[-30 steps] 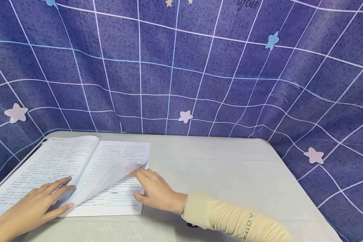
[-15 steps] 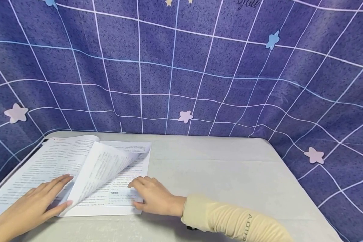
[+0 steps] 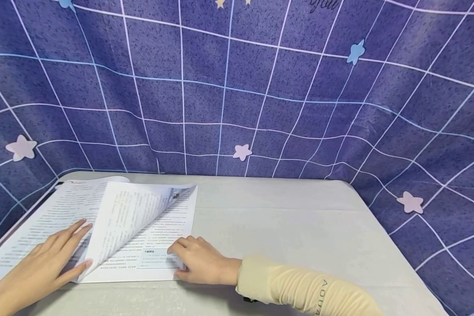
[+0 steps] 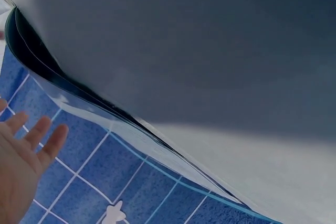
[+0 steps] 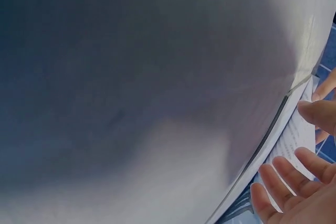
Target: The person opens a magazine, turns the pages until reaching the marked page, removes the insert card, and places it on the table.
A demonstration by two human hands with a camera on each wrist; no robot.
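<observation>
An open book [image 3: 162, 235] with printed text lies at the left of the table. One of its leaves [image 3: 126, 210] is lifted and curls over from the right side, its edge slanting across the spread. My left hand [image 3: 51, 259] rests on the left-hand page with fingers stretched, its thumb touching the lower corner of the lifted leaf. At the lower right corner of the book, my right hand [image 3: 201, 261] rests with fingers loosely bent. The right wrist view shows the right hand's fingers [image 5: 286, 169] spread beside the pages; the left wrist view shows the left hand's palm [image 4: 18, 166].
The table [image 3: 284, 228] wears a pale grey cover. A blue-purple curtain [image 3: 205, 105] with a line grid and stars hangs behind it and along the sides. My right forearm, in a cream sleeve [image 3: 296, 283], crosses the table's front.
The lifted leaf has swung farther left and stands higher over the spread. My right hand has come off the leaf and slid down toward the book's lower corner. My left hand shifted slightly left.
</observation>
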